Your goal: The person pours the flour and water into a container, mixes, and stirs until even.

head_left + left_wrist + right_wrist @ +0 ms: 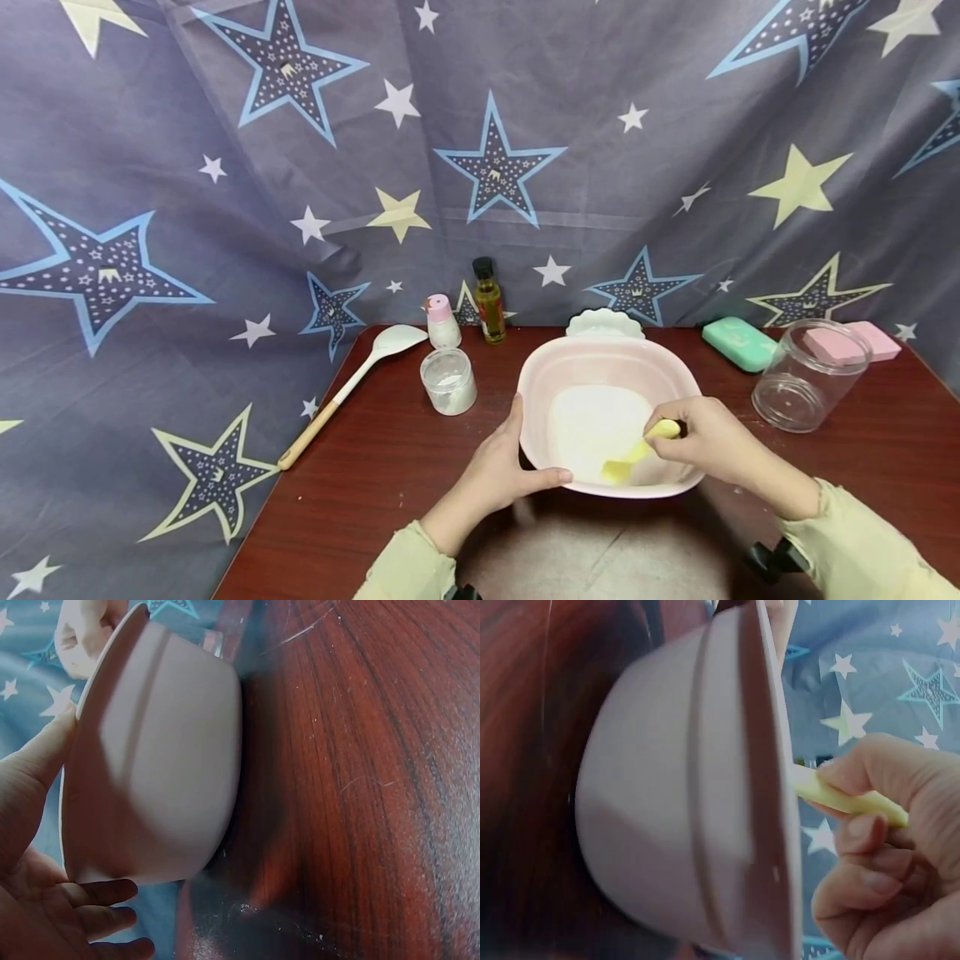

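Observation:
A pale pink basin (536, 417) stands on the table with a smooth white substance (592, 425) inside; whether it is powder or liquid I cannot tell. My left hand (495, 467) holds the basin's near left corner, thumb along the near rim and fingers against the left side. In the left wrist view, the fingers (112, 921) reach under the rim. My right hand (705, 442) grips a small yellow spatula (637, 454) by its handle, over the basin's right side. Its blade is down inside, by the white substance. The right wrist view shows the handle (855, 801) between thumb and curled fingers.
Left of the basin are an open clear jar (450, 392), a pink-capped shaker (442, 323), an oil bottle (491, 308) and a long white ladle (352, 383). Behind it sits a white scalloped dish (603, 322). A clear jar (802, 392), green box (741, 343) and pink block (870, 340) stand right.

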{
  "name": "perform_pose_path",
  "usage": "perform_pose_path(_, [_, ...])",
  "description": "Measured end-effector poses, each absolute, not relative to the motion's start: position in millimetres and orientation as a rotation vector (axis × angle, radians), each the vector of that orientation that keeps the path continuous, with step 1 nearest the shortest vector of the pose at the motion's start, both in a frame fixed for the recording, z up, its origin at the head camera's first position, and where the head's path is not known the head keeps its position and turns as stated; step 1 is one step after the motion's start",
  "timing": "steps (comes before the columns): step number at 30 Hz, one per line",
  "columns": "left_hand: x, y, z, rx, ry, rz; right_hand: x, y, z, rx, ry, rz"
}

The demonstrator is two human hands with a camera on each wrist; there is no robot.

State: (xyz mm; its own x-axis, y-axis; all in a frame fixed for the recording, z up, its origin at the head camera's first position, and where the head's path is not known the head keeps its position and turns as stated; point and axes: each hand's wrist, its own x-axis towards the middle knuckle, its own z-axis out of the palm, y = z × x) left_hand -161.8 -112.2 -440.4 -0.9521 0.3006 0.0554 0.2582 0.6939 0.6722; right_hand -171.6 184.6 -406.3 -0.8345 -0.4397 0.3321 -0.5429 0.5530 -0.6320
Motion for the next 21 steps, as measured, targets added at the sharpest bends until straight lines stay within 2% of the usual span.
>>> perform_pose_path(11, [-163,-112,-440,0.464,2.824,1.127,-178,145,-410,0.849,-2.515,1.255])
perform_pose_path(21, [-161,-113,-441,0.468,2.82,1.137,-184,129,-412,0.821,-2.513,1.278])
